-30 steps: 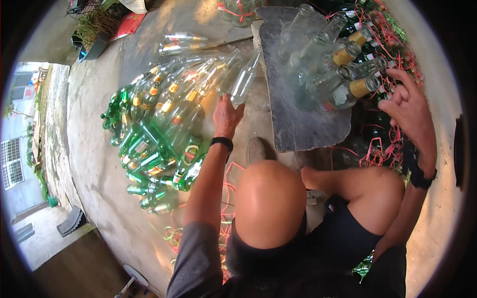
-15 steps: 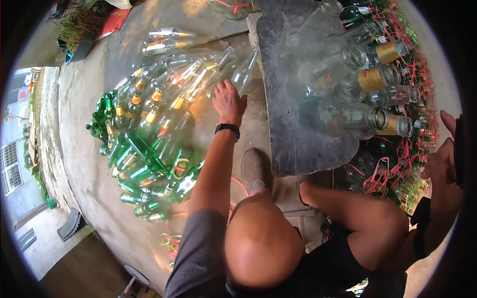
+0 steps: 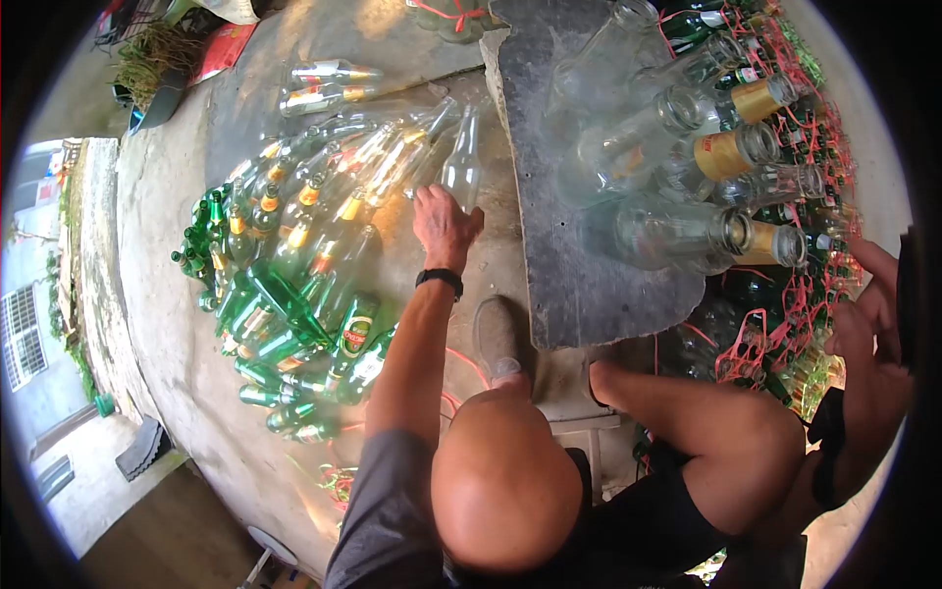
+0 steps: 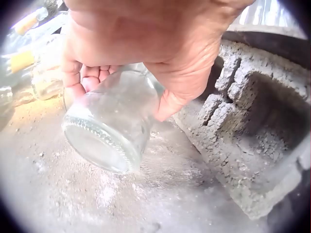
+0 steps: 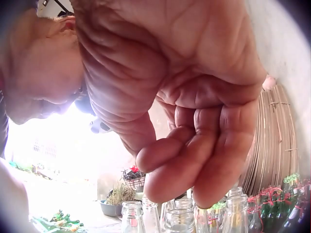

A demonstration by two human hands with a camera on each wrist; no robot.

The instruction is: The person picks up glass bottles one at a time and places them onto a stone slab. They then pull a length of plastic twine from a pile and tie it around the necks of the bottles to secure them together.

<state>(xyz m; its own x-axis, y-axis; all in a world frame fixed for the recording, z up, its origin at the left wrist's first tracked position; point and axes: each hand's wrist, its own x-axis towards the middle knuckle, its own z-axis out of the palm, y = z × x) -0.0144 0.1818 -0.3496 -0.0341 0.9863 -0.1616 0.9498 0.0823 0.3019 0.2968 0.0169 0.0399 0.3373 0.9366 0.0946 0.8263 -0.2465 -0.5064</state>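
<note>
My left hand [image 3: 446,231] holds a clear glass bottle [image 3: 463,152] low on its body, the neck pointing away from me. In the left wrist view, the thumb and fingers lie on either side of the bottle's body [image 4: 121,109], its round base facing the camera just above the concrete. My right hand [image 3: 868,314] is raised at the right edge, beyond the standing bottles. In the right wrist view, its fingers [image 5: 216,165] hang loosely curled with nothing in them. Several clear bottles [image 3: 672,231] stand on a dark slab [image 3: 608,309], some with gold neck labels.
Green bottles [image 3: 285,304] and clear ones lie in a pile on the left of the concrete floor [image 3: 177,344]. Red-strung bottles [image 3: 829,187] line the right side. A broken hollow block [image 4: 243,126] borders the left hand's spot. A plant tub [image 3: 157,108] stands far left.
The right hand has drawn away from the standing bottles to the right edge. The left hand stays at the clear bottle, whose neck has swung left. The head view has shifted.
</note>
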